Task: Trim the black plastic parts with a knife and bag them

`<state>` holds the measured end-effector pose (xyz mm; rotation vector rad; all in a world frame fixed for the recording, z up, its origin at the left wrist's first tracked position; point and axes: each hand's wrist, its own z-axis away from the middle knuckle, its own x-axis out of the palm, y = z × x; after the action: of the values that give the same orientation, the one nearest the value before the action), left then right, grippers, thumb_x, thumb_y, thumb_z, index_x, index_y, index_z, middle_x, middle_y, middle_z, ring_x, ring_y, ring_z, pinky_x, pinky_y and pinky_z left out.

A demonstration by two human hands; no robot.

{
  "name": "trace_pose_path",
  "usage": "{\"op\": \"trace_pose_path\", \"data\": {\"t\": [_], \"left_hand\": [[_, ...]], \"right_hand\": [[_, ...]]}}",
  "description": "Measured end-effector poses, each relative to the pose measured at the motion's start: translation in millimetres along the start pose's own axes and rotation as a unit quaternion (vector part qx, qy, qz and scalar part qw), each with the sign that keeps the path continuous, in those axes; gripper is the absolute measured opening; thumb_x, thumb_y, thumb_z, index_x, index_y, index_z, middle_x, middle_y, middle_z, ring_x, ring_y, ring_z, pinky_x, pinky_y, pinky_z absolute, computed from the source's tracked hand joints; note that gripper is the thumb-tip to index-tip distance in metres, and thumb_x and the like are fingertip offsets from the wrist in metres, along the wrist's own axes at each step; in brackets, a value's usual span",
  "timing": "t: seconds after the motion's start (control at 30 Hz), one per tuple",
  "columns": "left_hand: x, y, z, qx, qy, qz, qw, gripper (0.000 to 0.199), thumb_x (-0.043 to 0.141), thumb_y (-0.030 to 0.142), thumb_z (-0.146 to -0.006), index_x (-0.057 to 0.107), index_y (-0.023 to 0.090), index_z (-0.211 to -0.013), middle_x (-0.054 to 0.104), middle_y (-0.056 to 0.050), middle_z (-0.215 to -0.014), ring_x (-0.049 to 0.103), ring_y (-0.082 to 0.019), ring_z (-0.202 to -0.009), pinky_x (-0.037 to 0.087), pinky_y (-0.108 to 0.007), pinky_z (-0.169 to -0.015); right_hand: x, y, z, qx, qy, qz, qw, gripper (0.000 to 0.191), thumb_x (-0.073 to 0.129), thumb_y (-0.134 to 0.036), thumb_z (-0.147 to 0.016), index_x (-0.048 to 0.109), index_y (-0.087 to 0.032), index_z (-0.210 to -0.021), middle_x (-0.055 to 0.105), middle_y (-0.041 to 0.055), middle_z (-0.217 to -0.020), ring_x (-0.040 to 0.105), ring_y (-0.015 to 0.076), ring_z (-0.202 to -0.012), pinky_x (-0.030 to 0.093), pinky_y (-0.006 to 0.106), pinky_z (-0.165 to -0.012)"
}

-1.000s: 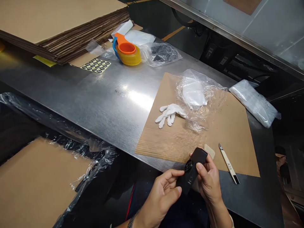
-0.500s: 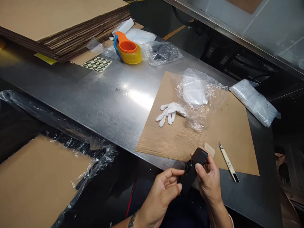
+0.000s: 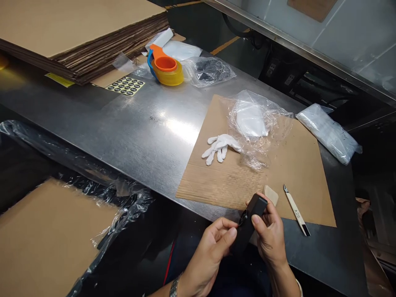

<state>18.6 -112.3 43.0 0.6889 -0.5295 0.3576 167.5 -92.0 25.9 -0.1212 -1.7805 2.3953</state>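
A black oblong part (image 3: 252, 220) with a round feature on its side is tilted over the table's front edge. My right hand (image 3: 272, 237) grips it, thumb on the near face and fingers behind. My left hand (image 3: 218, 243) is closed at its left side, thumb and index finger pinched beside the round feature; whatever lies between those fingertips is too small to make out. Just behind the part lies a beige block (image 3: 271, 195) on the cardboard sheet (image 3: 222, 181). A pen-like knife (image 3: 296, 210) marked A26 rests to the right.
White gloves (image 3: 221, 146) and a clear plastic bag (image 3: 252, 119) lie on the cardboard. A wrapped packet (image 3: 329, 133) is at right. Tape rolls (image 3: 168, 72), a sticker sheet (image 3: 126, 85) and stacked cardboard (image 3: 93, 45) occupy the table's (image 3: 133, 132) far left.
My left thumb has moved up to meet the index finger beside the round feature. The right hand keeps its grip on the black part. The whole view has shifted slightly.
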Motion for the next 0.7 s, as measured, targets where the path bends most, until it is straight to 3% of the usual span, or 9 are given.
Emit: {"op": "trace_pose_path", "data": {"t": [0.17,0.4,0.57,0.7], "left_hand": [[0.0,-1,-4,0.02,-0.02,-0.036,0.999,0.034,0.056,0.044,-0.08,0.056,0.017,-0.101,0.062,-0.008,-0.093,0.057,-0.019,-0.085,0.047,-0.032,-0.072],[0.3,0,-11,0.029,-0.07,-0.013,0.997,0.038,0.064,0.038,-0.076,0.057,0.016,-0.106,0.063,-0.01,-0.1,0.059,-0.02,-0.088,0.047,-0.034,-0.077],[-11.5,-11,-22,-0.023,-0.113,0.062,0.991,0.058,0.077,0.034,-0.062,0.054,0.016,-0.112,0.064,-0.012,-0.106,0.061,-0.024,-0.096,0.047,-0.031,-0.079],[-32.7,-36,-43,0.042,-0.04,-0.032,0.998,0.066,0.076,0.046,-0.058,0.054,0.017,-0.113,0.064,-0.015,-0.1,0.065,-0.022,-0.077,0.049,-0.029,-0.059]], "right_hand": [[-3,2,-9,0.023,0.006,-0.016,1.0,0.048,0.067,-0.04,-0.073,0.051,-0.022,-0.114,0.06,0.0048,-0.101,0.056,0.0183,-0.091,0.044,0.03,-0.081],[3,-7,-16,0.007,0.002,0.042,0.999,0.051,0.067,-0.041,-0.072,0.048,-0.021,-0.114,0.062,0.0055,-0.099,0.059,0.0183,-0.088,0.048,0.027,-0.071],[-5,-17,-46,-0.028,-0.007,0.222,0.975,0.046,0.043,-0.05,-0.082,0.048,-0.016,-0.112,0.064,0.0109,-0.101,0.062,0.0213,-0.086,0.049,0.031,-0.069],[-4,-29,-75,-0.066,0.01,0.37,0.927,0.048,0.057,-0.045,-0.073,0.053,-0.015,-0.11,0.065,0.0111,-0.092,0.061,0.0251,-0.081,0.045,0.034,-0.068]]}}
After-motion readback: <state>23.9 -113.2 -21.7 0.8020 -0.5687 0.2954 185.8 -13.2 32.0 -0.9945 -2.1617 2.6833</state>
